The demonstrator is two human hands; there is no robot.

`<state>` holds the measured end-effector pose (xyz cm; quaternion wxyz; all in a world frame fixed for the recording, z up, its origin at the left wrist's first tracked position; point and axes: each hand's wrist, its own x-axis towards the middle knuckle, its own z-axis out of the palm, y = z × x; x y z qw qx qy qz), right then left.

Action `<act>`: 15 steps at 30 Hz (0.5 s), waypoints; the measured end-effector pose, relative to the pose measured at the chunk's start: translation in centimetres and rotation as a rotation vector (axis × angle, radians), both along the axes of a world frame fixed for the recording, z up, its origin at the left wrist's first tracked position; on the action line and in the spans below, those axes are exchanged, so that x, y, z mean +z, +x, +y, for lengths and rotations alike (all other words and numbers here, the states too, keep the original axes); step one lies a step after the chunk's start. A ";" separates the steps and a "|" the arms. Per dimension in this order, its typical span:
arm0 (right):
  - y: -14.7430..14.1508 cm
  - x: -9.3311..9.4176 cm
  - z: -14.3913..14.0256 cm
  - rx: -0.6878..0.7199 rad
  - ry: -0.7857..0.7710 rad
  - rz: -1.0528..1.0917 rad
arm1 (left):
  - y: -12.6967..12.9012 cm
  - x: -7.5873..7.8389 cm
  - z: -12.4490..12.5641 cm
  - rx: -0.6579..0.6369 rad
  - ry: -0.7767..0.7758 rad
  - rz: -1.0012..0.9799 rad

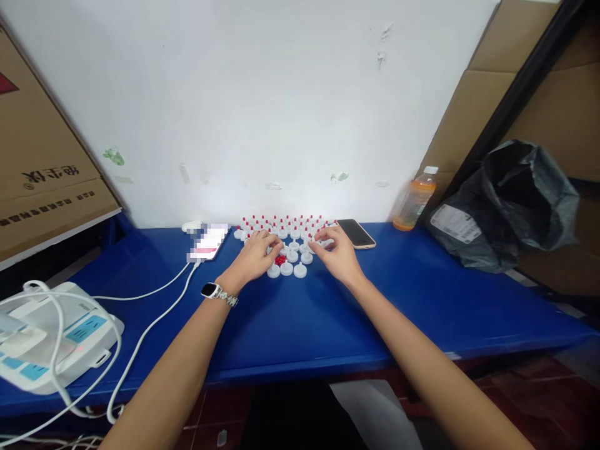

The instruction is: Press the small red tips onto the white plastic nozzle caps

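Note:
Several white nozzle caps with red tips (282, 231) stand in rows near the wall on the blue table. In front of them are several plain white nozzle caps (300, 270) without red tips. A small pile of loose red tips (280, 259) lies among these. My left hand (257, 253) is at the left side of the group, its fingers bent and thumb drawn in close to the caps. On the other side, my right hand (336, 251) has thumb and forefinger pinched together beside the caps. What either hand's fingertips hold is too small to make out.
A phone on a charging cable (209, 242) lies left, a dark-screened phone (357, 233) right. An orange drink bottle (415, 199) and a grey plastic bag (506, 206) stand further right. A white power strip (60, 337) with looped cables covers the table's left end.

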<state>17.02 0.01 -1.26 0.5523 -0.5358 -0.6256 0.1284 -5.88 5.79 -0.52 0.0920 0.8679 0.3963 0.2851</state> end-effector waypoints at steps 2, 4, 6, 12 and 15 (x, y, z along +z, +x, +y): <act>0.1 0.0 -0.1 -0.005 -0.037 -0.064 | 0.0 -0.3 0.1 0.025 -0.005 0.041; 0.2 0.0 -0.3 0.054 -0.128 -0.095 | 0.2 -0.3 -0.1 0.022 -0.002 0.033; 0.2 -0.1 -0.4 0.130 -0.232 -0.121 | 0.4 -0.1 -0.4 -0.005 0.006 0.003; 0.2 -0.5 -0.5 0.181 -0.327 -0.219 | 1.5 0.4 -2.2 -0.187 0.044 -0.032; 0.3 -0.7 -0.3 0.166 -0.302 -0.244 | 2.2 0.4 -2.7 -0.250 0.062 0.014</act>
